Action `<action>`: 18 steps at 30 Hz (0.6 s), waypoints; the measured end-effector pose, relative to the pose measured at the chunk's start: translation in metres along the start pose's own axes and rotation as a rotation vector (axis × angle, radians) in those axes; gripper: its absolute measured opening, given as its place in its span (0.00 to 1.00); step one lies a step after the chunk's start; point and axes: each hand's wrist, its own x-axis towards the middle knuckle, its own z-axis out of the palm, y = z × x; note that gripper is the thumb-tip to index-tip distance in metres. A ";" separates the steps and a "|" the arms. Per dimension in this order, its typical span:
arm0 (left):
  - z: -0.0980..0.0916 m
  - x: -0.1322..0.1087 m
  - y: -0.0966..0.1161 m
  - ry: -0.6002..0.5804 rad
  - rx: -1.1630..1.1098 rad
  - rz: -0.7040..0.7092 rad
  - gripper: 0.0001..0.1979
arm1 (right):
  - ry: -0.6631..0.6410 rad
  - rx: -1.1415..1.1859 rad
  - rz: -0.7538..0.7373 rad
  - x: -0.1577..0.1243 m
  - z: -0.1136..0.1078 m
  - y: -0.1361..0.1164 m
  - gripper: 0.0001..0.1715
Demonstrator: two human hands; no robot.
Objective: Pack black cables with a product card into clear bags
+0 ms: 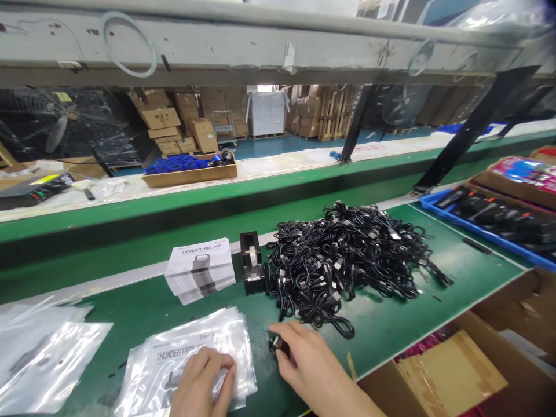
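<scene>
My left hand point(203, 379) lies over a stack of clear plastic bags point(243, 353) with printed leaflets inside. Its thumb and forefinger come together at the top bag; whether film is pinched between them is hard to see. Just right of the stack, my right hand point(306, 362) closes on a small black cable point(275, 343) with a light metal end, mostly hidden by the fingers. Beyond that hand spreads a big heap of coiled black USB cables point(339, 260). A black tape dispenser point(252, 263) stands at the heap's left, beside a pile of folded THUNDERTRAIL PRO leaflets point(202, 267).
More clear plastic bags point(52, 359) lie at the left. A blue tray point(490, 223) of black devices sits at the right, near open cardboard boxes point(456, 370). Behind the bench, a ledge carries a carton point(191, 174) of blue parts, under an overhead beam point(243, 46).
</scene>
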 end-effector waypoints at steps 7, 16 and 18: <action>-0.005 0.000 0.005 -0.038 -0.126 -0.099 0.08 | 0.024 1.234 0.236 0.017 0.027 -0.005 0.11; -0.003 0.000 0.011 0.085 -0.411 -0.191 0.06 | 0.044 1.323 0.309 0.010 0.047 -0.006 0.24; -0.003 -0.001 0.016 0.109 -0.444 -0.180 0.05 | 0.067 1.305 0.299 0.010 0.054 -0.011 0.23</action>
